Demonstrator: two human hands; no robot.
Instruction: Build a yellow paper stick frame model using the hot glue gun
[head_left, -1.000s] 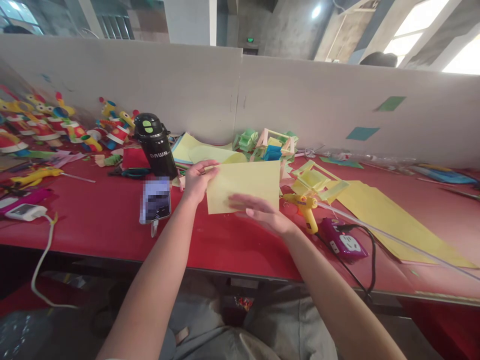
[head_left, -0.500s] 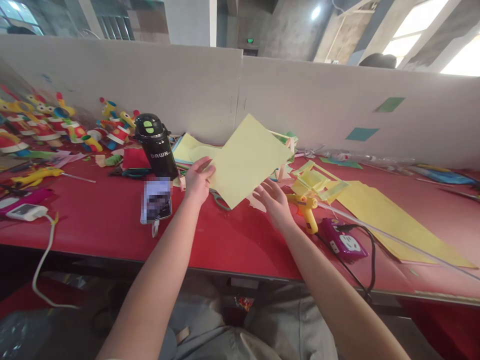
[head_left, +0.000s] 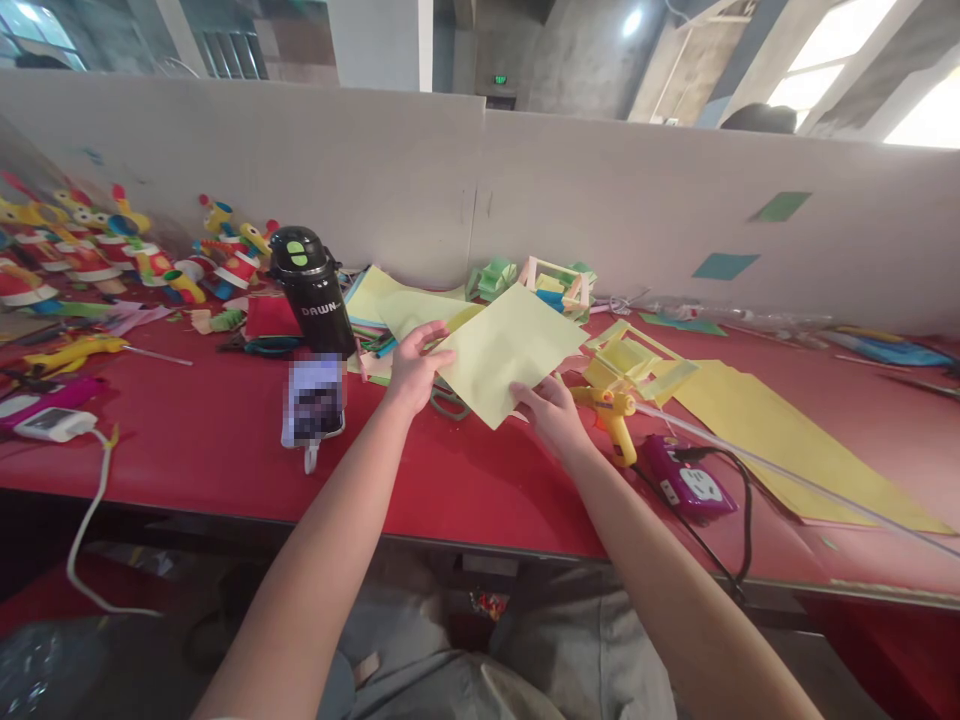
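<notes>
A pale yellow paper sheet [head_left: 506, 352] is held tilted like a diamond just above the red table [head_left: 187, 430]. My left hand [head_left: 411, 368] pinches its left corner. My right hand [head_left: 551, 415] grips its lower right edge from underneath. Scissors [head_left: 448, 403] lie on the table below the sheet, partly hidden by it.
A black bottle [head_left: 311, 290] and a phone [head_left: 313, 400] stand left of my hands. At right lie a yellow glue gun [head_left: 613, 415], a purple power strip [head_left: 686, 483] and large yellow sheets [head_left: 780, 440]. Colourful craft toys [head_left: 112, 250] line the far left; folded paper pieces [head_left: 551, 285] sit behind.
The sheet was first held flat, then swung up on edge by my left hand. Now it is lower and tilted, and my right hand has taken hold of its lower edge.
</notes>
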